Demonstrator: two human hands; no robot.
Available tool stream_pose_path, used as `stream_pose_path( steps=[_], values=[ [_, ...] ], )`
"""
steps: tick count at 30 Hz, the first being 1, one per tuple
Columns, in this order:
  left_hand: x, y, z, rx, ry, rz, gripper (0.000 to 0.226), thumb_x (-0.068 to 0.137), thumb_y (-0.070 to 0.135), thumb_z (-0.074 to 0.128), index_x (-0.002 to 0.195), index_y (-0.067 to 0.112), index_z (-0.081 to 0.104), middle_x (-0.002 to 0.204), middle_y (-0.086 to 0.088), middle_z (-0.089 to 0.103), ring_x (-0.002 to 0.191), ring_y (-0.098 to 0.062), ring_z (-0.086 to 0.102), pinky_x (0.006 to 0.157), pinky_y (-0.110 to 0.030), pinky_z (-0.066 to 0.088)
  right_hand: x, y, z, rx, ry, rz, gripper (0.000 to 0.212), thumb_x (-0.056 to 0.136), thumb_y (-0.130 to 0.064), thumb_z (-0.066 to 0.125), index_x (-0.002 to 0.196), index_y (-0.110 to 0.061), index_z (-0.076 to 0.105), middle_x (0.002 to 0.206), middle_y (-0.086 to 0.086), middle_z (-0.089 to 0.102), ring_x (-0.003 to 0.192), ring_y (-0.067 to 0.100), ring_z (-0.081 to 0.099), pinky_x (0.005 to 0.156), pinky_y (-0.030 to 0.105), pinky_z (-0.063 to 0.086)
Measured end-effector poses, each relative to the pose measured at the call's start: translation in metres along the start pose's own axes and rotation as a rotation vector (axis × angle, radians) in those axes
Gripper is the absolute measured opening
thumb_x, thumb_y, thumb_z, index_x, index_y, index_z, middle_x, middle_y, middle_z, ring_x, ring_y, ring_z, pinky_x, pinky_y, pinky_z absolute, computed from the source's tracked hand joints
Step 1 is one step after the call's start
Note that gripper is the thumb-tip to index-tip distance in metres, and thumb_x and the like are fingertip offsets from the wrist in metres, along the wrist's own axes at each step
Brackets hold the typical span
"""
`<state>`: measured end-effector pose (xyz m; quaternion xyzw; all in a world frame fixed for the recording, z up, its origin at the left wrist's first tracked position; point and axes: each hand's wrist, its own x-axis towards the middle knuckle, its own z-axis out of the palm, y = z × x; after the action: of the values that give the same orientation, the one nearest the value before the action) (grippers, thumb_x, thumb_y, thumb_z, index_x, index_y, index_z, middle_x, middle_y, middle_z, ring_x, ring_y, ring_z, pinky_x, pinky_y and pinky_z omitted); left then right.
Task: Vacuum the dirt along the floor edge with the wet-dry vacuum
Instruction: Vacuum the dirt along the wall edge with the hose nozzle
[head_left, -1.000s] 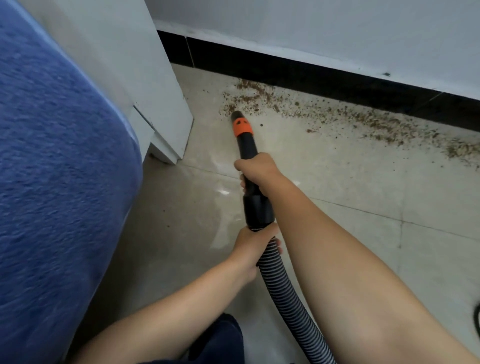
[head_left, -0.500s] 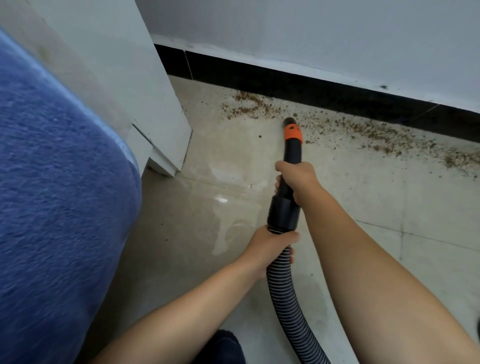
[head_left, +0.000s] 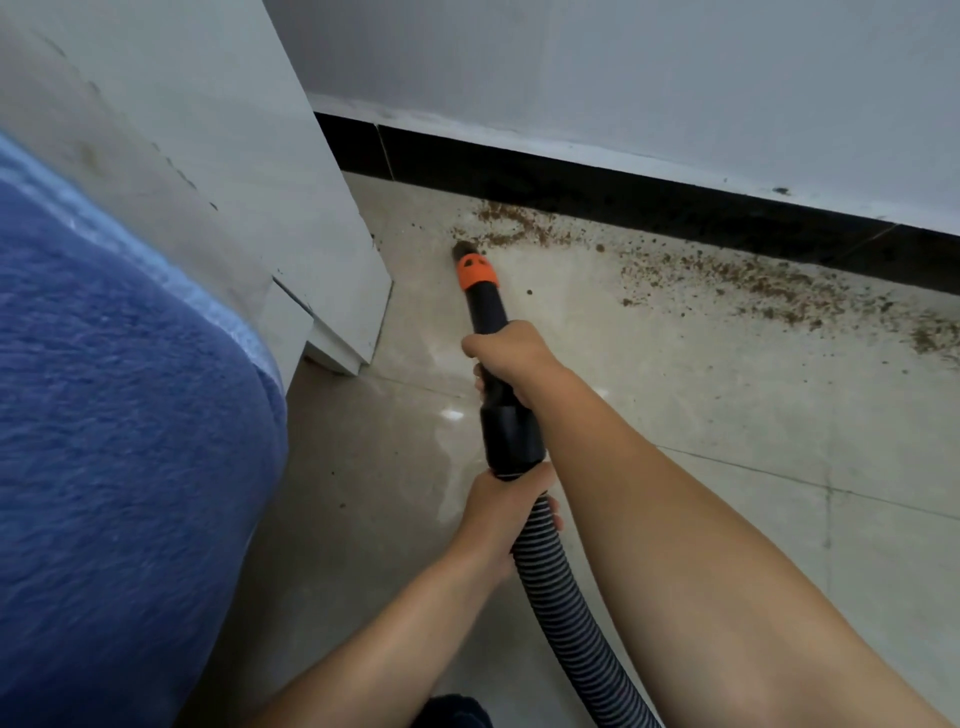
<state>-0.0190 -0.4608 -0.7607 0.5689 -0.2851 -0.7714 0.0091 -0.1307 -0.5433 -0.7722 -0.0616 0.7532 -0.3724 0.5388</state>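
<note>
The right hand (head_left: 511, 358) has its fingers clamped round the black nozzle (head_left: 488, 317), gripping it about midway, with the knuckles on top and fingertips just peeking out on the left side. Below it, the left hand (head_left: 501, 512) has its fingers wrapped round the ribbed hose (head_left: 566, 613) right where the hose joins the nozzle's wide black collar (head_left: 511, 436). The hose runs down from that grip, between the two bare forearms, and leaves the view at the bottom edge.

Ahead of the right hand the nozzle narrows to an orange band (head_left: 476, 271) and a dark tip (head_left: 462, 249). The tip is down at the floor (head_left: 701, 405), at the left end of the dirt (head_left: 737, 280). The dirt is brown crumbs, scattered in a strip along the black skirting (head_left: 623, 195) at the foot of the pale wall (head_left: 623, 78), stretching rightward to the view's edge. A denser patch lies just right of the tip.

The floor is glossy beige tile with thin grout lines. To the left stands a white cabinet (head_left: 291, 208), its foot near the nozzle. A blue fuzzy fabric (head_left: 114, 441) fills the left side of the view.
</note>
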Motion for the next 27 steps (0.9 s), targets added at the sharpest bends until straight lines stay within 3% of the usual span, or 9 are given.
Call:
stream_pose_path(
  steps=[2,6,10,14,20,27],
  values=[
    [0.001,0.008,-0.007,-0.002,0.023,0.025,0.007,0.087,0.007,0.063,0.090,0.003,0.058,0.052,-0.003,0.058,0.041,-0.013,0.056,0.040,-0.018,0.044,0.004,-0.006,0.009,0.013,-0.013,0.000,0.026,0.083,-0.009,0.062,0.105,-0.002,0.050,0.065,0.009,0.056,0.047,0.019,0.053,0.050,0.028,0.048],
    [0.010,0.016,-0.011,0.106,0.039,0.058,0.017,0.085,0.009,0.066,0.098,-0.001,0.061,0.066,-0.010,0.061,0.047,-0.016,0.058,0.044,-0.020,0.048,0.013,-0.007,-0.001,0.118,0.081,-0.004,0.026,0.082,-0.011,0.063,0.105,-0.001,0.052,0.064,0.010,0.056,0.046,0.021,0.053,0.053,0.031,0.049],
    [0.016,0.013,0.004,0.267,-0.023,0.043,0.011,0.085,0.012,0.065,0.083,0.003,0.058,0.056,-0.008,0.058,0.039,-0.014,0.055,0.045,-0.021,0.048,0.013,0.009,-0.039,0.245,0.222,0.022,0.017,0.082,-0.010,0.063,0.094,-0.002,0.052,0.061,0.010,0.054,0.044,0.022,0.051,0.050,0.030,0.046],
    [0.018,0.009,0.024,0.317,-0.106,0.036,0.008,0.085,0.013,0.065,0.085,0.010,0.058,0.060,-0.006,0.059,0.043,-0.013,0.056,0.047,-0.021,0.050,0.011,0.019,-0.071,0.291,0.309,0.047,0.013,0.083,-0.007,0.061,0.085,-0.004,0.049,0.059,0.011,0.053,0.045,0.022,0.050,0.054,0.032,0.048],
    [0.025,0.015,0.032,0.219,-0.084,0.020,0.015,0.086,0.015,0.065,0.093,0.004,0.058,0.061,-0.007,0.059,0.041,-0.013,0.057,0.046,-0.020,0.050,0.018,-0.001,-0.064,0.189,0.205,0.023,0.024,0.083,-0.006,0.062,0.103,0.000,0.049,0.062,0.010,0.052,0.047,0.022,0.050,0.048,0.029,0.046],
    [0.033,0.035,0.014,0.075,-0.017,0.067,0.033,0.085,0.014,0.068,0.112,-0.003,0.061,0.069,-0.008,0.061,0.048,-0.013,0.060,0.047,-0.020,0.051,0.034,-0.030,-0.027,0.115,0.075,-0.023,0.026,0.083,-0.005,0.061,0.106,0.000,0.049,0.063,0.010,0.052,0.049,0.022,0.050,0.048,0.028,0.046]
  ],
)
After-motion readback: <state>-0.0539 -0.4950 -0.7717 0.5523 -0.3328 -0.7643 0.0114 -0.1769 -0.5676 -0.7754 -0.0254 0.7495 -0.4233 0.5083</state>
